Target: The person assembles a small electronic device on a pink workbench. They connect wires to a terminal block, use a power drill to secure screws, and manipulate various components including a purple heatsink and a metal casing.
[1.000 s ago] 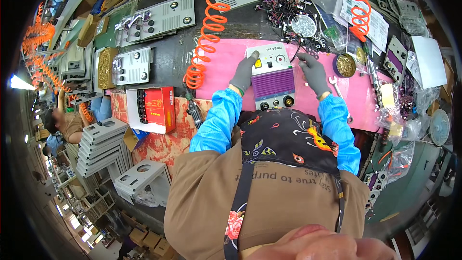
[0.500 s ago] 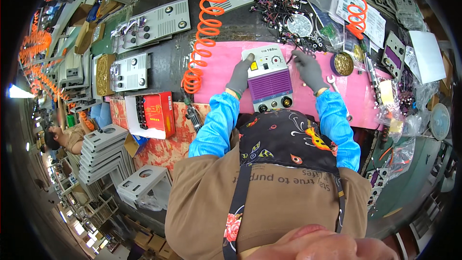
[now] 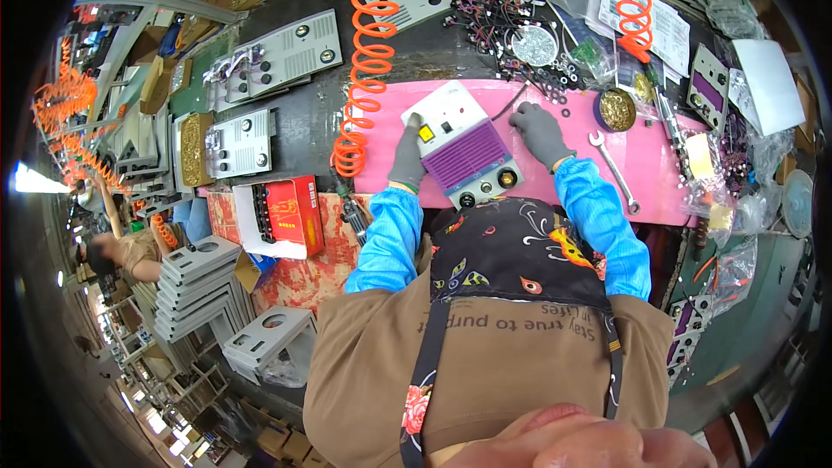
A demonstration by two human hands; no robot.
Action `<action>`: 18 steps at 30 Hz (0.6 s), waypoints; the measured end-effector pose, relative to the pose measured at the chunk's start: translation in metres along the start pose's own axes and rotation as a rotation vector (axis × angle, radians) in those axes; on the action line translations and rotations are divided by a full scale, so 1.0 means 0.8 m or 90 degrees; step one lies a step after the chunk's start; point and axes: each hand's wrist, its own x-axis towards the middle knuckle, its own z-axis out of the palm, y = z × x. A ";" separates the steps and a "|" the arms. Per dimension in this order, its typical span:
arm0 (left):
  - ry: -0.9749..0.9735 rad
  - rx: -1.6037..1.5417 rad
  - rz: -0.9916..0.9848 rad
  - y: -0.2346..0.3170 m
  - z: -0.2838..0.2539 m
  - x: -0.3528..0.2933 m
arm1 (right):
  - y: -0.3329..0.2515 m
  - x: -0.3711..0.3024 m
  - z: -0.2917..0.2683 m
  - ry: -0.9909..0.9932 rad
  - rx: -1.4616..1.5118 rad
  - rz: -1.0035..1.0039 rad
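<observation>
A white and purple machine front panel (image 3: 469, 159) lies tilted over the pink mat, its lower end close to my apron. My gloved left hand (image 3: 407, 156) grips the panel's left edge, thumb on the white upper part. Off the panel's upper right side, my gloved right hand (image 3: 542, 134) hovers over the mat with its fingers curled together. Whatever is between those fingertips is too small to make out. A thin dark cable (image 3: 513, 100) runs between the panel's right edge and the loose parts, close to the right fingertips.
A wrench (image 3: 615, 172) and a round tin of brass-coloured parts (image 3: 616, 110) lie right on the pink mat (image 3: 572, 186). Beyond are wire bundles (image 3: 485, 17). An orange coiled hose (image 3: 370, 65) hangs left, near a red box (image 3: 295, 217) and grey panels (image 3: 238, 143).
The panel has turned counter-clockwise and shifted left with my left hand. My right hand has moved slightly left and down, and the dark cable now shows beside it.
</observation>
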 end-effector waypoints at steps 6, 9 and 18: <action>-0.078 0.154 0.013 -0.007 0.039 0.014 | -0.014 0.002 -0.053 0.113 0.101 0.167; -0.114 0.181 -0.003 -0.001 0.074 0.001 | -0.039 -0.003 -0.088 0.154 0.254 0.111; -0.127 0.182 -0.006 0.004 0.085 -0.010 | -0.084 0.016 -0.081 0.091 0.330 0.078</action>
